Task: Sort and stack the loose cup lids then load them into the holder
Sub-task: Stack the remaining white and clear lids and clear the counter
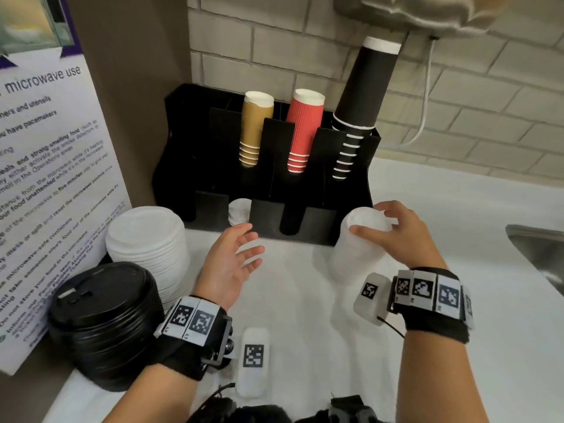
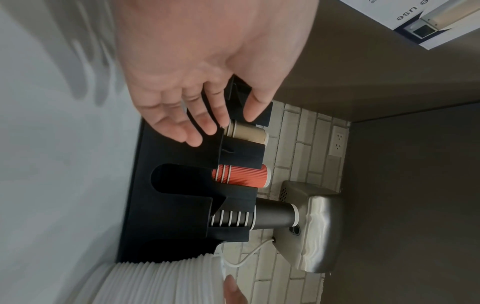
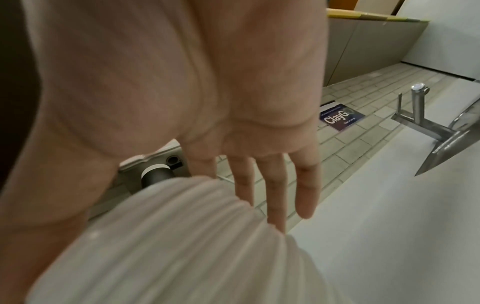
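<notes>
A black holder [image 1: 323, 209] stands against the tiled wall with tan, red and black cup stacks in its upper slots. A few white lids [image 1: 239, 212] sit in one of its lower front slots. My right hand [image 1: 384, 224] grips the top of a tall stack of white lids [image 1: 357, 248] standing on the counter in front of the holder's right end, thumb on the near side and fingers [image 3: 272, 191] over the far side. My left hand [image 1: 244, 248] hovers open and empty in front of the holder [image 2: 168, 205], palm turned toward that stack [image 2: 161, 281].
A wider stack of white lids [image 1: 149, 239] and a stack of black lids [image 1: 103, 325] stand at the left beside a leaning microwave notice [image 1: 45, 178]. A steel sink [image 1: 537, 245] lies at the right, with its tap [image 3: 418, 102]. A wall dispenser [image 1: 412, 10] hangs above the cups.
</notes>
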A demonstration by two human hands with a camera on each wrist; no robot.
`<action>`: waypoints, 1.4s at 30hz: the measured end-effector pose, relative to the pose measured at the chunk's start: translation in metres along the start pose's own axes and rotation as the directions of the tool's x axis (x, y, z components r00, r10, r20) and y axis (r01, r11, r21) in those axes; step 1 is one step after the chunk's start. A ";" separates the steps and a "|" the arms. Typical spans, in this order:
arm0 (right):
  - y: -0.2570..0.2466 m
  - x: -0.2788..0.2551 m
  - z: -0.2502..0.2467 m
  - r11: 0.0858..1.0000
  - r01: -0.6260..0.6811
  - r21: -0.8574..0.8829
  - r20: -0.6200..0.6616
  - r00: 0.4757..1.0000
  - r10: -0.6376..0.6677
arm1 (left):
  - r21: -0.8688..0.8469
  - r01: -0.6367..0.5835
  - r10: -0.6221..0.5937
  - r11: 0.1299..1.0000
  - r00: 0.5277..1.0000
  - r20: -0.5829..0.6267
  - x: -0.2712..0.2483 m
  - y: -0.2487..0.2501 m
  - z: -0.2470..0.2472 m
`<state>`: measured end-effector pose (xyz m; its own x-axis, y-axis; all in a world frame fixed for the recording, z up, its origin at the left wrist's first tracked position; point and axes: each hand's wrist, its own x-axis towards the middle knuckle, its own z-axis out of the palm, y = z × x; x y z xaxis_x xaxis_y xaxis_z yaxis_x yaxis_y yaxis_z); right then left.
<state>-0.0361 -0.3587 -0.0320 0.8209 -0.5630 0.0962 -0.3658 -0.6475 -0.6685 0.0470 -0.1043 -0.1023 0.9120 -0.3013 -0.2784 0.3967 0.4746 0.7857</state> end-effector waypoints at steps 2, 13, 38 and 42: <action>0.000 0.003 0.004 1.000 0.002 -0.004 0.000 1.000 -0.002 | 0.009 -0.006 0.006 1.000 1.000 0.009 0.000 0.001 0.000; -0.003 0.000 0.000 0.996 0.014 -0.088 0.036 0.999 -0.011 | 0.056 -0.045 0.045 0.997 0.999 0.004 0.000 0.004 0.002; -0.043 -0.010 0.002 0.928 0.325 0.180 -0.039 0.945 -0.323 | 0.192 -0.189 0.131 0.963 0.950 0.283 -0.008 0.008 0.013; -0.079 -0.026 0.031 0.862 0.347 0.370 0.259 0.852 -0.454 | 0.151 -0.248 0.145 0.957 0.858 0.492 -0.012 0.008 0.018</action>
<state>-0.0148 -0.2771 -0.0042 0.9794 -0.0527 0.1949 0.1319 -0.5638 -0.8153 0.0377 -0.1116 -0.0826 0.7885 -0.5972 0.1466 0.1378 0.4040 0.9043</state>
